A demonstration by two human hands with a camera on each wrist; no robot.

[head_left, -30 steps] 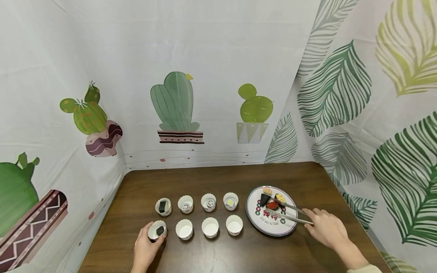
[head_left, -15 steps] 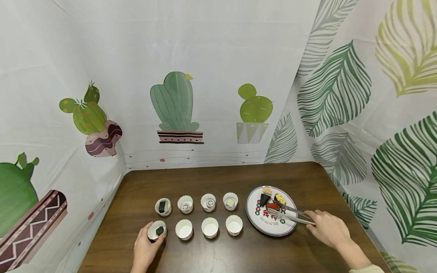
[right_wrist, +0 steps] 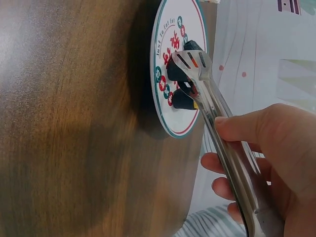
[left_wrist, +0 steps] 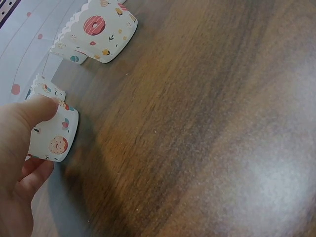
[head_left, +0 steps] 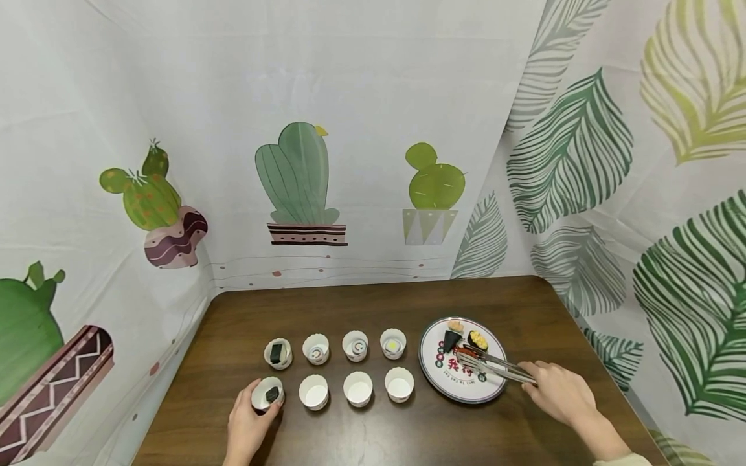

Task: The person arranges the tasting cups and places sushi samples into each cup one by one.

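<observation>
My left hand (head_left: 249, 421) grips the front-left paper baking cup (left_wrist: 58, 131), thumb and fingers on its sides. A small black-wrapped piece (head_left: 272, 394) lies inside that cup. My right hand (head_left: 562, 391) holds metal tongs (right_wrist: 224, 148), with the thumb on one arm and fingers on the other. Over the round white plate (head_left: 430, 349), the tong tips lie around a red-topped sushi piece (head_left: 468, 351), partly covering it. Close by on the plate are a yellow-topped piece (head_left: 478, 340), a black triangular piece (head_left: 451, 341) and an orange-topped piece (head_left: 456, 326).
Paper cups stand in two rows left of the plate. In the back row, the leftmost cup (head_left: 279, 366) holds a black-and-white piece (head_left: 276, 353); the other three have round pieces, such as a yellow-centred one (head_left: 394, 345). A patterned curtain (head_left: 373, 194) hangs behind the wooden table (head_left: 373, 301).
The tong arms have come closer together around the red-topped sushi, and my right hand has shifted slightly right and down. My left hand stays at its cup.
</observation>
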